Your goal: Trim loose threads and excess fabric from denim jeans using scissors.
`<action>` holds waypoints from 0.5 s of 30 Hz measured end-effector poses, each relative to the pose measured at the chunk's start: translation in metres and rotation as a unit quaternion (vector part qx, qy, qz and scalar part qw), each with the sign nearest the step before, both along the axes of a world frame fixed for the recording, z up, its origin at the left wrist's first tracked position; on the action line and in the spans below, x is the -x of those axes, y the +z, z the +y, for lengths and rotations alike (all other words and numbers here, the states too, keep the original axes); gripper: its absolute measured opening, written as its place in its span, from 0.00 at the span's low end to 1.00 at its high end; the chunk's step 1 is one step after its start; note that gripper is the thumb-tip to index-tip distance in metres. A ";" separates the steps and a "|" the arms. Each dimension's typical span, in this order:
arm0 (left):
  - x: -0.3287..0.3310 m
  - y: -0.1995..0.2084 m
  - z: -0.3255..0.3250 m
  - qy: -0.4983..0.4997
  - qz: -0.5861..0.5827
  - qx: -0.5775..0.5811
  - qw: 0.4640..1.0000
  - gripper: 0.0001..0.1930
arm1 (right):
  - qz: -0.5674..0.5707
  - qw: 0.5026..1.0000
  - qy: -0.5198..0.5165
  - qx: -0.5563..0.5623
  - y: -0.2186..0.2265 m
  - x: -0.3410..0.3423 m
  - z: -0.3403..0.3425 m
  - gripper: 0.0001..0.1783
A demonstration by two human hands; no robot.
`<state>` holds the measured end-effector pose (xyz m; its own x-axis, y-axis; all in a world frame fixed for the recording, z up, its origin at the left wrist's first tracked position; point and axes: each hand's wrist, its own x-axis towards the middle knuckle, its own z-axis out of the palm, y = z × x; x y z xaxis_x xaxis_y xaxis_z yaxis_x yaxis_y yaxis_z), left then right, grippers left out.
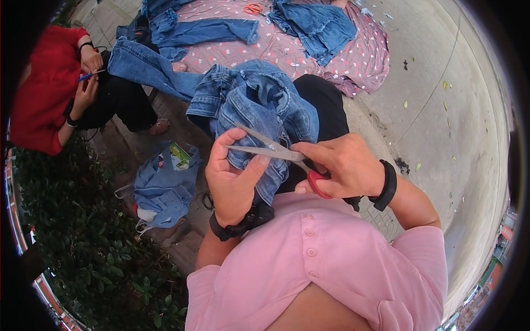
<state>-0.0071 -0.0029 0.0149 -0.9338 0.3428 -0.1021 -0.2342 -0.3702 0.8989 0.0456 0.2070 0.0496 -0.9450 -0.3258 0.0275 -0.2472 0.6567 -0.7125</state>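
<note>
My right hand (pixel 345 165) is closed round the red handles of a pair of scissors (pixel 284 153), whose metal blades are spread and point left. My left hand (pixel 234 179) is at the blade tips, its fingers curved and its thumb apart from them, with the lower blade crossing between. No held thing shows in it. Just beyond both hands, a bunched pair of blue jeans (pixel 256 99) lies over my lap. One leg of it stretches to the far left, and a frayed strip hangs down below the blades.
A floral cloth (pixel 232 55) beyond my knees bears more denim pieces (pixel 317 27) and orange-handled scissors (pixel 253 9). At left, a person in red (pixel 47 83) holds blue-handled scissors (pixel 88 75). A denim bag (pixel 165 187) stands beside dark shrubs (pixel 94 237). Pavement (pixel 430 121) runs along the right.
</note>
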 end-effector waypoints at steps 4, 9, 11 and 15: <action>0.000 0.000 0.001 0.000 -0.004 0.004 1.000 0.24 | 0.004 1.000 0.006 -0.003 0.001 0.000 0.002 0.21; 0.000 0.002 0.001 -0.006 -0.007 0.009 1.000 0.24 | -0.003 1.000 0.005 -0.003 -0.002 -0.001 0.004 0.19; 0.000 0.002 0.001 -0.005 -0.007 0.007 1.000 0.24 | 0.005 1.000 0.005 0.003 -0.004 -0.001 0.004 0.20; 0.000 0.000 -0.001 0.000 -0.003 0.031 1.000 0.24 | 0.007 1.000 0.010 0.022 -0.009 -0.001 0.006 0.20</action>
<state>-0.0073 -0.0036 0.0151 -0.9331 0.3357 -0.1292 -0.2403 -0.3144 0.9184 0.0470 0.2132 0.0408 -0.9381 -0.3420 0.0558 -0.2699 0.6201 -0.7366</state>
